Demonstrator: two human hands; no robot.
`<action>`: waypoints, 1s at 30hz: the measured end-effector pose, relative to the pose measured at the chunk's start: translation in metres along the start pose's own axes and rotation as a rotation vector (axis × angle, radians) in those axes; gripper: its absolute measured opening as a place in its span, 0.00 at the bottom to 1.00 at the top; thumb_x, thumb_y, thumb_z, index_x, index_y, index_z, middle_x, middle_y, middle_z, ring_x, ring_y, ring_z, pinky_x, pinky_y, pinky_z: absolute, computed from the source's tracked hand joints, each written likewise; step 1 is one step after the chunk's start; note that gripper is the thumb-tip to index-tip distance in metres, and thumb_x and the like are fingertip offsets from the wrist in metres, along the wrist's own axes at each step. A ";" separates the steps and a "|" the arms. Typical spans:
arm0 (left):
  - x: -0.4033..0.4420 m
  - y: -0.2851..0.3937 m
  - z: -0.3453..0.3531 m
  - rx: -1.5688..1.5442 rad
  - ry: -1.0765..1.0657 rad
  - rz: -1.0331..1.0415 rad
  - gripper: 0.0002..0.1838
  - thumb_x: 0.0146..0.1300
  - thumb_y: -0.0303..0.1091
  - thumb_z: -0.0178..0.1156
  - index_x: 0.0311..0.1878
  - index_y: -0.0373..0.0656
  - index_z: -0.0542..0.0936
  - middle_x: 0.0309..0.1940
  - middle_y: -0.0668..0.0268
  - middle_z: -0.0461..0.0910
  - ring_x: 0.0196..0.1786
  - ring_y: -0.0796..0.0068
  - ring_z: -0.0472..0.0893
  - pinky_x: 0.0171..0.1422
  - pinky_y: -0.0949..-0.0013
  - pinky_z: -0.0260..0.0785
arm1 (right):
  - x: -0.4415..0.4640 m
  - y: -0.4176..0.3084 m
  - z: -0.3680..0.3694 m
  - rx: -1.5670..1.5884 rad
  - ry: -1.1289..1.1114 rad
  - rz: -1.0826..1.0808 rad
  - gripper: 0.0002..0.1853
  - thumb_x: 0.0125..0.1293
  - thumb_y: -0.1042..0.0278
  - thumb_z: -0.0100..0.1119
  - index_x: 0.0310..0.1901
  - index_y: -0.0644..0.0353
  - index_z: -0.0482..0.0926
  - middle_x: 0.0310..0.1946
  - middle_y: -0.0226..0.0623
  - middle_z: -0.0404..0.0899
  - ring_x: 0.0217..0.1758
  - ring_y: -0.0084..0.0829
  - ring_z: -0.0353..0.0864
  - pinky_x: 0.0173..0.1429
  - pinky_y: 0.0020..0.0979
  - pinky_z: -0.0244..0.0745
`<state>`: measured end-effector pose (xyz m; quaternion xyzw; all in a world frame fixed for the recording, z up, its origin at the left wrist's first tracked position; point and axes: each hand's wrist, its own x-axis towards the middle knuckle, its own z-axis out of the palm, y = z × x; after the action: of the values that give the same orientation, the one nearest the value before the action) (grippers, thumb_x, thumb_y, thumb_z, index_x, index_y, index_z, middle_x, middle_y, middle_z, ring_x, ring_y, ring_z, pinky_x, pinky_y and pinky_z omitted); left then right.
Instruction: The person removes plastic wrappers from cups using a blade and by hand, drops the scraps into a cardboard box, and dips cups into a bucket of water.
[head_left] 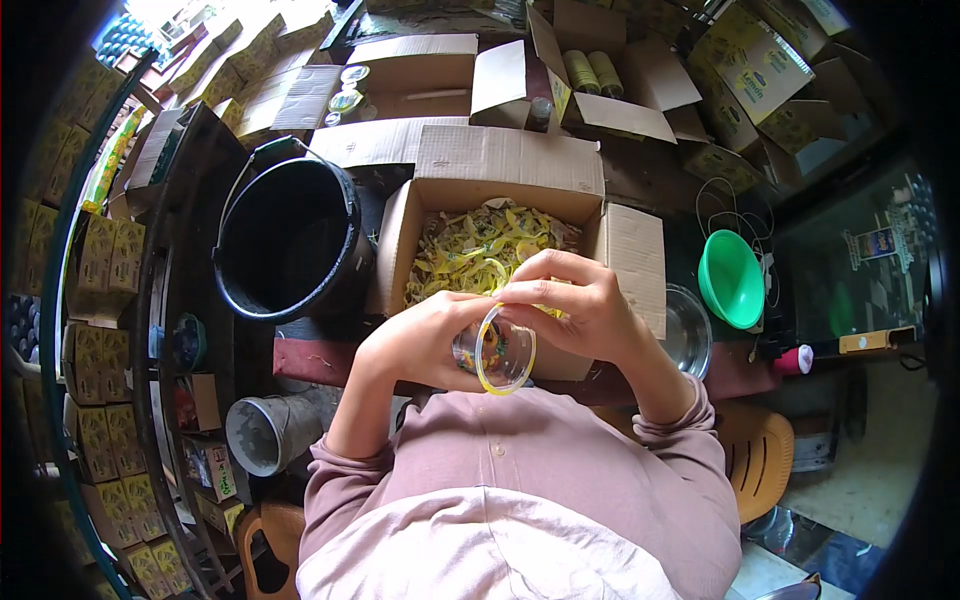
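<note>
Cardboard boxes crowd the bench. Both hands, left [425, 340] and right [575, 305], meet at the rim of a clear cup [521, 352] before the chest; likely light, flexible; grip its rim gently.

Basically just a see-through round plastic cup [510, 359], yellow edging along the rim plus some colorful print on the side, tipped over with its open mouth angled toward the camera, cradled in the left hand [422, 338], right hand [575, 302] fingertips up at the rim.
</note>
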<state>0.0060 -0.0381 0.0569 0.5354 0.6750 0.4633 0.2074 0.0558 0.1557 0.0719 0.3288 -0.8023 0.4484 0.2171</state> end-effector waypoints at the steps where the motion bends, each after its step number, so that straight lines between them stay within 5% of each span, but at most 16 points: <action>1: 0.001 0.000 0.000 0.006 0.013 0.011 0.29 0.37 0.37 0.71 0.45 0.36 0.73 0.34 0.55 0.78 0.38 0.54 0.79 0.45 0.62 0.71 | 0.000 0.000 0.000 -0.005 0.004 -0.002 0.07 0.53 0.71 0.63 0.35 0.58 0.80 0.28 0.36 0.76 0.28 0.33 0.77 0.32 0.30 0.73; 4: 0.001 0.001 -0.001 0.008 0.006 -0.023 0.28 0.37 0.37 0.71 0.44 0.36 0.73 0.33 0.55 0.78 0.38 0.54 0.79 0.45 0.62 0.71 | 0.000 -0.001 -0.002 -0.127 -0.011 -0.017 0.09 0.49 0.73 0.67 0.33 0.59 0.80 0.28 0.35 0.76 0.29 0.31 0.78 0.30 0.28 0.74; 10: 0.001 0.001 -0.003 0.039 -0.031 -0.100 0.27 0.37 0.36 0.71 0.42 0.36 0.73 0.32 0.54 0.78 0.37 0.52 0.78 0.45 0.62 0.71 | 0.002 -0.009 0.005 -0.362 -0.085 0.037 0.06 0.53 0.72 0.60 0.29 0.60 0.72 0.29 0.36 0.72 0.30 0.35 0.78 0.34 0.33 0.74; 22: 0.003 0.005 -0.008 0.040 -0.159 -0.108 0.24 0.37 0.35 0.70 0.39 0.36 0.74 0.30 0.55 0.78 0.34 0.55 0.79 0.42 0.64 0.71 | -0.008 0.007 0.010 -0.206 -0.191 -0.056 0.10 0.52 0.75 0.60 0.35 0.63 0.70 0.30 0.39 0.70 0.25 0.34 0.75 0.26 0.28 0.75; 27: 0.006 0.001 -0.026 -0.196 -0.424 -0.097 0.26 0.39 0.34 0.70 0.45 0.37 0.76 0.32 0.60 0.80 0.32 0.69 0.80 0.41 0.70 0.72 | 0.001 0.007 0.003 -0.317 -0.279 -0.217 0.10 0.50 0.77 0.60 0.34 0.63 0.70 0.30 0.38 0.70 0.27 0.34 0.76 0.29 0.30 0.75; 30: 0.016 -0.011 -0.024 -0.482 -0.770 -0.050 0.27 0.40 0.32 0.70 0.47 0.36 0.75 0.36 0.61 0.80 0.37 0.73 0.79 0.44 0.71 0.72 | 0.015 0.010 -0.006 -0.363 -0.238 -0.195 0.09 0.50 0.77 0.60 0.33 0.62 0.71 0.29 0.37 0.70 0.28 0.34 0.76 0.31 0.31 0.75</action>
<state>-0.0242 -0.0330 0.0628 0.5886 0.4342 0.3693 0.5732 0.0383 0.1597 0.0789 0.4108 -0.8542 0.2317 0.2188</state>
